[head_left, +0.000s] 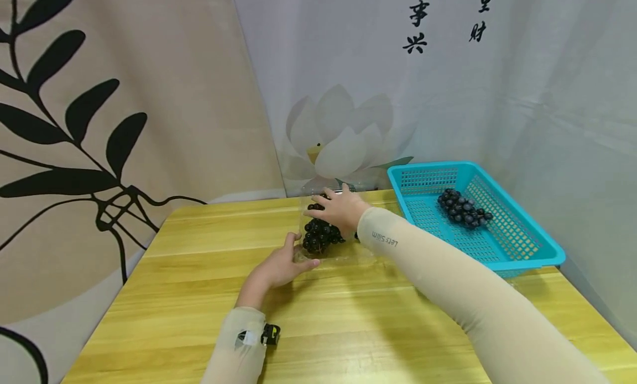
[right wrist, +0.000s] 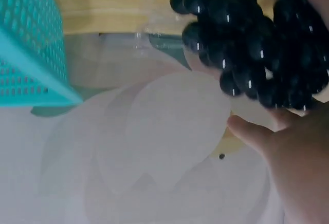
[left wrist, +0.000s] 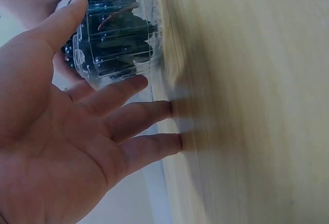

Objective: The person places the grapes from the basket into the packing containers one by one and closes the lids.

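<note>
A clear plastic box (left wrist: 121, 44) on the table holds a bunch of black grapes (head_left: 318, 235). My right hand (head_left: 340, 210) reaches over the box with fingers spread above the grapes. The right wrist view shows the grapes (right wrist: 247, 34) close by the palm side of that hand (right wrist: 303, 157); its contact with them is partly hidden. At the near left side of the box is my left hand (head_left: 276, 268), palm facing it. In the left wrist view this hand (left wrist: 67, 126) has its thumb against the box and its other fingers extended, with fingertips near the tabletop.
A blue plastic basket (head_left: 522, 218) stands to the right, with another bunch of dark grapes (head_left: 465, 208) inside. Behind the wooden table (head_left: 199, 295) hangs a printed curtain (head_left: 343, 69), near the far side of the box.
</note>
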`<state>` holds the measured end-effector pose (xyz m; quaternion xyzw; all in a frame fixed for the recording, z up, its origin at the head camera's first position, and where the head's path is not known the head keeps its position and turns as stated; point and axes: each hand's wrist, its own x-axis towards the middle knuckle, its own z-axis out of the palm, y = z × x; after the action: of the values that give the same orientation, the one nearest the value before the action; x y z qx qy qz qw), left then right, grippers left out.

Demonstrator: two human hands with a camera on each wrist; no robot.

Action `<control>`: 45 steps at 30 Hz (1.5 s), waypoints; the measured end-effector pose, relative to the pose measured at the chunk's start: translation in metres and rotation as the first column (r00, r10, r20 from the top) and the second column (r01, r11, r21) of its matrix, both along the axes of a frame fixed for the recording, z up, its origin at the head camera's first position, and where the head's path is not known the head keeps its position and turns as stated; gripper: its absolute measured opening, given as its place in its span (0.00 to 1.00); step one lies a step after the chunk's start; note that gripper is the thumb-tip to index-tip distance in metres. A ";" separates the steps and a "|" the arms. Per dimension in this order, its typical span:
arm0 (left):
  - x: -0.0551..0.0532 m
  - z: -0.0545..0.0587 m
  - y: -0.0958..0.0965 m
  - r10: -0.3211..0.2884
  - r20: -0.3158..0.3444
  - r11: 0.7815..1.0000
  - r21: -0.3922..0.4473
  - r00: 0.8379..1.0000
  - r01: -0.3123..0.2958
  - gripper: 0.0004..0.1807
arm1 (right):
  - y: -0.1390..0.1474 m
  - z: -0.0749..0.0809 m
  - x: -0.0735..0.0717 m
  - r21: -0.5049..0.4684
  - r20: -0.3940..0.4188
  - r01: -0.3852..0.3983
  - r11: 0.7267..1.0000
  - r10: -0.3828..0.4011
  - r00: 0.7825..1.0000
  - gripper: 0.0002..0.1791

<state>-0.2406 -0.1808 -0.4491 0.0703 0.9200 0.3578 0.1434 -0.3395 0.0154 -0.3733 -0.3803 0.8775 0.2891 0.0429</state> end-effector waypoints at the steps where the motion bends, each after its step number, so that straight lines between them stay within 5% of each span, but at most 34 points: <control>1: 0.000 -0.001 0.000 -0.002 -0.002 1.000 0.000 1.000 0.002 0.51 | -0.001 -0.003 0.001 0.027 -0.023 -0.012 1.000 0.013 1.000 0.60; 9: -0.002 -0.002 0.001 -0.010 -0.025 1.000 -0.009 1.000 0.010 0.50 | 0.001 -0.019 -0.001 0.071 -0.141 -0.110 0.991 0.119 0.983 0.53; 14: -0.002 -0.004 0.001 -0.005 -0.032 1.000 -0.018 0.999 0.004 0.50 | 0.005 -0.023 -0.004 0.018 -0.125 -0.106 0.994 0.108 0.986 0.52; 21: -0.001 -0.005 0.002 0.004 -0.019 1.000 -0.024 1.000 -0.005 0.52 | 0.005 -0.010 -0.006 -0.163 0.075 0.042 0.986 -0.030 0.997 0.47; 28: -0.002 -0.004 0.004 0.009 -0.023 1.000 -0.023 1.000 -0.009 0.51 | 0.006 0.000 -0.008 -0.320 0.317 0.242 0.916 -0.137 0.938 0.43; 45: -0.002 -0.002 0.013 0.048 -0.032 0.995 -0.089 0.998 -0.050 0.48 | 0.013 -0.012 -0.015 -0.364 0.501 0.407 0.838 -0.192 0.844 0.46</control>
<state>-0.2423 -0.1678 -0.4514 0.0464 0.9386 0.3185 0.1240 -0.3546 0.0286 -0.3852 -0.2892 0.9361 -0.0310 0.1975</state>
